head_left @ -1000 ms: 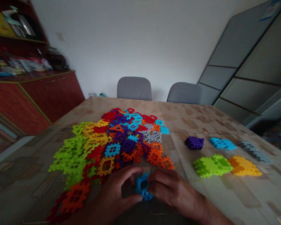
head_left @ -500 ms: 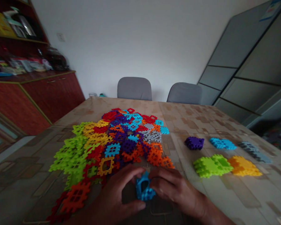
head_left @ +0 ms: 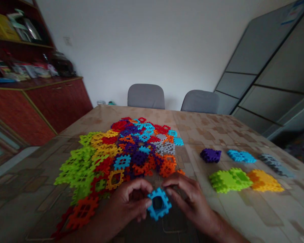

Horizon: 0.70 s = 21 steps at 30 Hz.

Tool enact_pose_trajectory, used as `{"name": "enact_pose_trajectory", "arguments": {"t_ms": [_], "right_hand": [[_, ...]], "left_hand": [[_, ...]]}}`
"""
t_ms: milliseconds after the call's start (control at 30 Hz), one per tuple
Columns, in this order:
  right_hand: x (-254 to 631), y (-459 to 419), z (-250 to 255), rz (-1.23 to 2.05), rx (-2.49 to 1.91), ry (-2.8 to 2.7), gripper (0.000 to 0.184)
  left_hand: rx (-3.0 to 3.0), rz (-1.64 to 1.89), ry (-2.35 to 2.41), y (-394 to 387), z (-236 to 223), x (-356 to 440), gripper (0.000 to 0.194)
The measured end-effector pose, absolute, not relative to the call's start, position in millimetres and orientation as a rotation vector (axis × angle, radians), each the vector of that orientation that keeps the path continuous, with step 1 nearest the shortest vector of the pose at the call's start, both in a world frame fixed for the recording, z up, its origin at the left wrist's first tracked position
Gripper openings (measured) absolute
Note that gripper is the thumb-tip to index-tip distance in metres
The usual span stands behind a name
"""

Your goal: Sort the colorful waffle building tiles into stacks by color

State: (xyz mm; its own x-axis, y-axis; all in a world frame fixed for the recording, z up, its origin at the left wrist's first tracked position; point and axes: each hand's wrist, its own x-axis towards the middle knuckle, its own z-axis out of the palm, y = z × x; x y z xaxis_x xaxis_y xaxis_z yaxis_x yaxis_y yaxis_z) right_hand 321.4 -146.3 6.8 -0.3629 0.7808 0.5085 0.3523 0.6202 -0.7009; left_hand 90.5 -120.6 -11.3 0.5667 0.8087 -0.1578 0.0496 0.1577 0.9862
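Low in front of me is a blue interlocking block piece point(head_left: 154, 213), with notched edges and a square opening that faces me. My left hand point(head_left: 131, 199) pinches its left edge between thumb and fingers. By its upper right corner is my right hand point(head_left: 190, 195), thumb and index finger slightly apart; whether the fingertips touch the piece is unclear. Just beyond my hands lies a heap of loose interlocking pieces, among them a yellow frame piece point(head_left: 115, 179), a blue window piece point(head_left: 122, 162) and orange pieces point(head_left: 167, 167). An orange window piece point(head_left: 83, 212) lies left of my left forearm.
Stacked pieces stand on the table's right side: purple point(head_left: 210, 155), blue point(head_left: 241, 156), grey point(head_left: 275, 164), green point(head_left: 230, 180) and yellow point(head_left: 265, 180). Green pieces point(head_left: 77, 167) spread along the heap's left side. Two grey chairs point(head_left: 146, 96) stand at the far edge.
The blue piece has turned so its opening faces me more squarely. My right fingers have shifted from its right side to the upper right corner, loosening. My left fingers have closed on its left edge.
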Motion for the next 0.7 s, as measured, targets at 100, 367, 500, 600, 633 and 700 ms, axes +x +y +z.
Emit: {"name": "enact_pose_trajectory", "arguments": {"t_ms": [100, 367, 500, 600, 633, 700], "right_hand": [[321.0, -148.8, 9.9, 0.59, -1.006, -1.982, 0.021], [300.4, -158.8, 2.8, 0.273, -1.262, -2.204, 0.048], [303.1, -158.9, 6.9, 0.261, -1.254, -2.26, 0.049], [308.8, -158.1, 14.6, 0.348, -1.192, -2.323, 0.06], [310.7, -157.7, 17.0, 0.386, -1.188, -2.347, 0.063], [313.5, -156.7, 20.8, 0.451, -1.207, -2.389, 0.064]], "left_hand": [[1.224, 0.684, 0.84, -118.3, -11.7, 89.3, 0.047], [1.177, 0.711, 0.852, -123.1, -34.4, 95.7, 0.054], [1.2, 0.695, 0.842, -121.6, -33.5, 92.7, 0.053], [1.283, 0.672, 0.904, -117.9, -22.7, 90.6, 0.048], [1.318, 0.667, 0.924, -116.6, -20.1, 90.6, 0.047], [1.365, 0.657, 0.947, -114.8, -18.1, 92.1, 0.045]]}}
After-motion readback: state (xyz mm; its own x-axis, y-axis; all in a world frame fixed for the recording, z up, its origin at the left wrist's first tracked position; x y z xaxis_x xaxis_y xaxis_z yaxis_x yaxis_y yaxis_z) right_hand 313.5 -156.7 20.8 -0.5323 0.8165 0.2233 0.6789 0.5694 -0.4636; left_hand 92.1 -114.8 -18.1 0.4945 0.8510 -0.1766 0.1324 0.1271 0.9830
